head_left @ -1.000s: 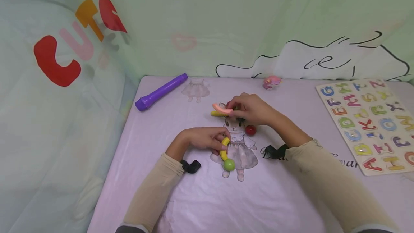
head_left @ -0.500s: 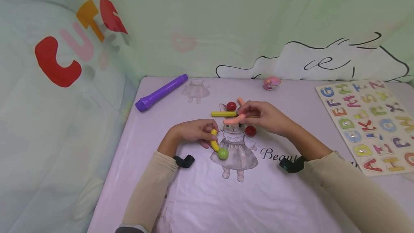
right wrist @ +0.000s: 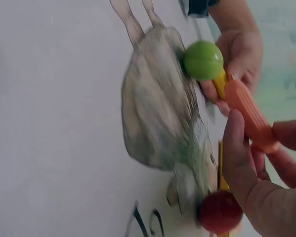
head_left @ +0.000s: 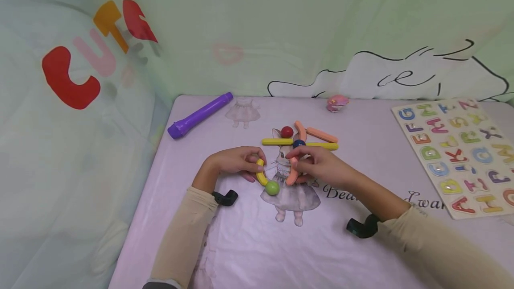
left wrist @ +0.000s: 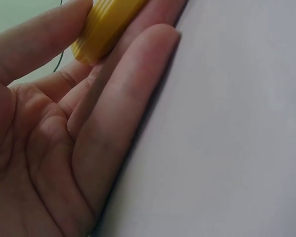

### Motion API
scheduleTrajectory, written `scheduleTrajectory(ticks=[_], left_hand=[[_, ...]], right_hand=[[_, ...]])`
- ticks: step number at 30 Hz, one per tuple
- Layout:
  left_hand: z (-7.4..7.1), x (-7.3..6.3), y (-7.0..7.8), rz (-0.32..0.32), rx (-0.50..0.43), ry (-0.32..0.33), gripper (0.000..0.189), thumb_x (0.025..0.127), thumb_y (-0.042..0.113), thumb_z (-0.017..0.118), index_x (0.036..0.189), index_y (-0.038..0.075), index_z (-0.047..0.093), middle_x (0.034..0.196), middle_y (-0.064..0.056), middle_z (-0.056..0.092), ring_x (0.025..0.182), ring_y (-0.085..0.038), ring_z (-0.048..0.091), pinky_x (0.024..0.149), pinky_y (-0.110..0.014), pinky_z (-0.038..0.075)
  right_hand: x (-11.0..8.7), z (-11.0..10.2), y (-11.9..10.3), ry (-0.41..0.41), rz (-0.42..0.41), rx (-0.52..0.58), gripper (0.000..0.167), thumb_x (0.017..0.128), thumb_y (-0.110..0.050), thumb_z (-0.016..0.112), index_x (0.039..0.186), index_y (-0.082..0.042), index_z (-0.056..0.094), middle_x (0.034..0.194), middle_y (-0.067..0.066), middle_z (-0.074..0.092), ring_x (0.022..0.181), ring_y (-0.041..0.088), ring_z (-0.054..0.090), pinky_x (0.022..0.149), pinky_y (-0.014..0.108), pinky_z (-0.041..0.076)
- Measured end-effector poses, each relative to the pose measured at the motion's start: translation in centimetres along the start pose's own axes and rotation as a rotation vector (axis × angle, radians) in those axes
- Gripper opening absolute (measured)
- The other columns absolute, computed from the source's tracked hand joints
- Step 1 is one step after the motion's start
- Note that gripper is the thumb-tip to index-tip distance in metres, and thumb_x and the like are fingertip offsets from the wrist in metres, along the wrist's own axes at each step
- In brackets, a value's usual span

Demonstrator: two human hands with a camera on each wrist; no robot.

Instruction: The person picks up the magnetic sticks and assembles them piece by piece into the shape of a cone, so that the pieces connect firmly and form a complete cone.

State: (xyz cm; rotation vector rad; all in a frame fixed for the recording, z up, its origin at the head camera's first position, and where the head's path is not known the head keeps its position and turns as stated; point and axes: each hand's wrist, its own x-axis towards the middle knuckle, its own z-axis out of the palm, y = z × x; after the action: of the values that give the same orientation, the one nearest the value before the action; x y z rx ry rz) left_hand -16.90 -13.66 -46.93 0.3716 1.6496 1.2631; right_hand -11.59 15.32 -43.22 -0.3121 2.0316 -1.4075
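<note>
My left hand (head_left: 237, 160) pinches a curved yellow stick (head_left: 261, 174) between thumb and fingers. A green ball (head_left: 272, 187) sits at the stick's near end. Just to the right, my right hand (head_left: 327, 164) grips a curved orange stick (head_left: 292, 173) by the fingertips, apart from the green ball. Beyond the hands, a blue ball (head_left: 299, 144) lies between two straight yellow sticks (head_left: 277, 142), with another curved orange stick (head_left: 300, 130) running away from it. A red ball (head_left: 287, 132) touches the left yellow stick. A second red ball (right wrist: 221, 211) shows in the right wrist view.
A straight orange stick (head_left: 322, 134) lies behind the right yellow stick. At the back left is a purple microphone-shaped toy (head_left: 201, 115). A small pink toy (head_left: 337, 102) stands near the back edge. On the right lies an alphabet puzzle board (head_left: 425, 139).
My right hand has brought the curved orange stick nearer and turned it from crosswise to lengthwise. My left hand has shifted left with the yellow stick and green ball.
</note>
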Motion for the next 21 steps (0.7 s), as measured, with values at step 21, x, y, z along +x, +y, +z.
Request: scheduleTrajectory(ticks=[21], left_hand=[[-0.3, 0.1, -0.3, 0.010, -0.013, -0.025, 0.024, 0.100, 0.009, 0.064, 0.121, 0.004, 0.053, 0.099, -0.002, 0.072, 0.088, -0.015, 0.071, 0.082, -0.032, 0.061]], right_hand=[[1.0, 3.4, 1.1, 0.084, 0.007, -0.153, 0.033, 0.104, -0.021, 0.058, 0.136, -0.016, 0.062, 0.122, 0.004, 0.069, 0.107, 0.020, 0.064, 0.100, 0.042, 0.053]])
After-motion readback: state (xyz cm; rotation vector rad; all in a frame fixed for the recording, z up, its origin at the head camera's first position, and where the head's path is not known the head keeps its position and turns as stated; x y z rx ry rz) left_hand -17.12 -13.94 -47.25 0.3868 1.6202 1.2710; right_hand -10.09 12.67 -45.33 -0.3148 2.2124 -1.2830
